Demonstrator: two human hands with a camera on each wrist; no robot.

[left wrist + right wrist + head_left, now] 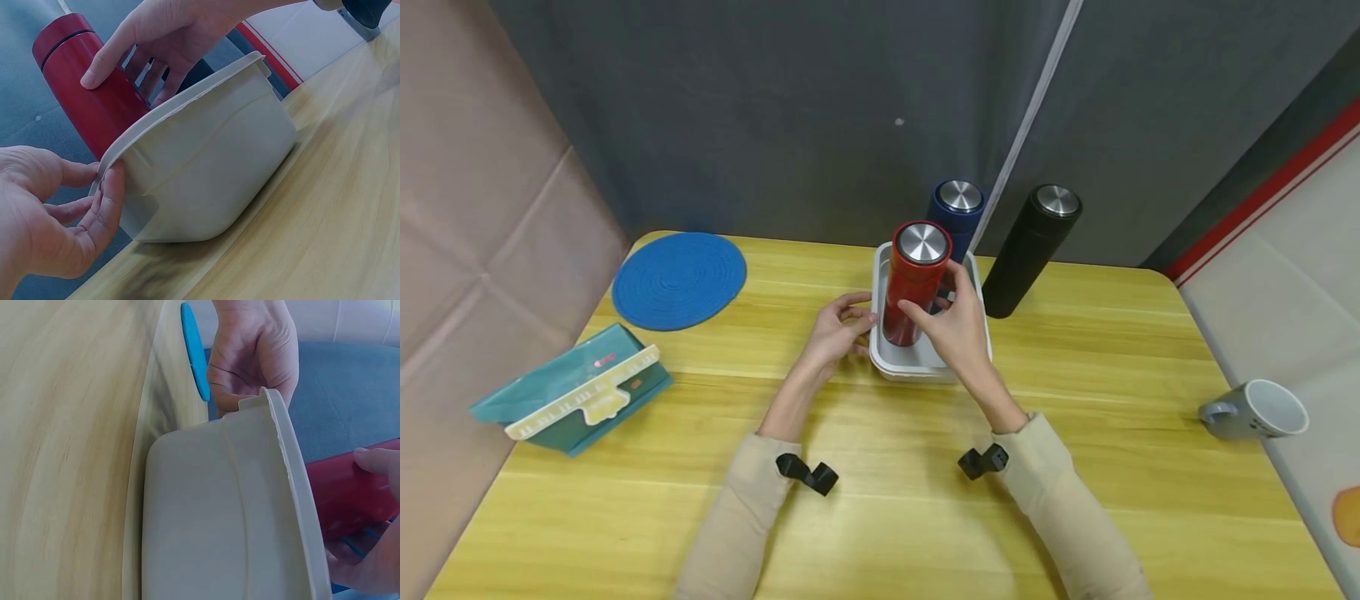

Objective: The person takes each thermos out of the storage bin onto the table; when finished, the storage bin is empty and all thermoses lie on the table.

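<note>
Spreading across the whole scene is a yellow wooden table (1150, 467), backed by a dark grey curtain (775, 108). On its left side lie a round blue mat (679, 279) near the far edge and a teal box (576, 392) with a cream clasp closer to the person. A grey mug (1255, 410) lies on its side at the right edge. A black flask (1030, 250) stands upright right of centre, and a dark blue flask (957, 207) stands just behind the tub.

In the middle sits a white plastic tub (910, 362), resting flat on the table. Standing inside it, roughly upright, is a red flask (913, 283) with a silver cap.

The right hand (958, 329) has its fingers and thumb curled round the body of the red flask, holding it inside the tub; the left wrist view shows the thumb laid across the red side. The left hand (838, 329) is at the tub's left wall, its thumb and fingertips (112, 194) pinching the rim. Both sleeves are beige, with a small black clip at each wrist.
</note>
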